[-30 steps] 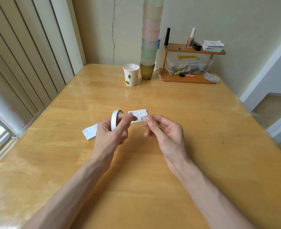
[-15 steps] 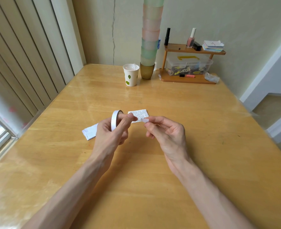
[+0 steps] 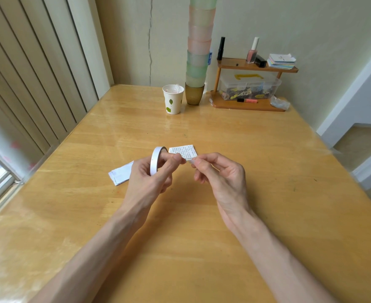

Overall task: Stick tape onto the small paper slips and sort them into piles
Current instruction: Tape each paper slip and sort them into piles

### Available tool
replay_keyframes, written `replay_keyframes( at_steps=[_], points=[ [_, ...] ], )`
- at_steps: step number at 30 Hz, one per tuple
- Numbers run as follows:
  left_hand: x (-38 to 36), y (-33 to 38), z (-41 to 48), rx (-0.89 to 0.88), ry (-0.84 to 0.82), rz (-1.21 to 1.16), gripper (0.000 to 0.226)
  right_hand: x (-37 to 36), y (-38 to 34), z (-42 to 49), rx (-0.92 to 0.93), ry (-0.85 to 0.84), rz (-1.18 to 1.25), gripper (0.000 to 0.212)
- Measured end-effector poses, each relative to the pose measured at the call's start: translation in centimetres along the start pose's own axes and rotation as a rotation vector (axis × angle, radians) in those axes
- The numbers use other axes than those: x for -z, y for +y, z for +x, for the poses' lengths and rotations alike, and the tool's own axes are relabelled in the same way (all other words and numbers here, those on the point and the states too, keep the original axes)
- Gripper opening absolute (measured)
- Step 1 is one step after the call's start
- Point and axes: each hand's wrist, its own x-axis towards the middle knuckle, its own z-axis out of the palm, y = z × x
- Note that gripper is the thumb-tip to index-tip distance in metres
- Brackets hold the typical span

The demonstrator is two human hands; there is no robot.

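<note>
L hand [image 3: 149, 178] is gripping tape roll [image 3: 156, 159]; R hand [image 3: 221, 178] is pinching tape end [image 3: 191, 162] above printed slip [image 3: 183, 152] on table [image 3: 245, 149].

The left hand [image 3: 145, 178] carries the tape roll [image 3: 155, 160] a little toward 3 o'clock. Its thumb now reaches further across the near edge of the printed slip [image 3: 183, 150], with its tip just beside the fingertips of the right hand [image 3: 223, 178]. The right hand turns slightly: its fingers [image 3: 204, 159] lie flatter and point more toward 9 o'clock than before. The small tape end [image 3: 190, 162] they pinch sits a touch further toward 6 o'clock. The gap between the two hands narrows.
</note>
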Motion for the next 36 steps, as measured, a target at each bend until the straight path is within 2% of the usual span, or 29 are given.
replay_keyframes(
  at_steps=[8,12,16,21,27,36],
  points=[
    [-0.1,0.2,0.0,0.012,0.022,-0.006,0.028,0.0,0.1,0.1,0.043,-0.003,-0.005,0.004],
    [-0.2,0.3,-0.1,0.012,0.019,-0.013,0.026,-0.2,-0.1,-0.1,0.042,-0.011,-0.031,0.019],
    [-0.5,0.5,-0.4,-0.039,0.032,0.045,0.014,-0.2,-0.3,-0.3,0.048,-0.055,-0.095,0.032],
    [-0.3,0.2,-0.1,-0.015,0.068,0.047,0.012,-0.6,0.1,-0.2,0.168,-0.094,-0.196,0.044],
    [-0.2,0.0,0.1,0.039,0.109,-0.017,0.017,-0.7,0.7,-0.2,0.337,-0.093,-0.331,0.042],
    [-0.2,0.0,0.2,0.1,0.047,-0.076,0.017,-0.5,0.8,-0.1,0.325,-0.102,-0.34,0.041]
  ],
)
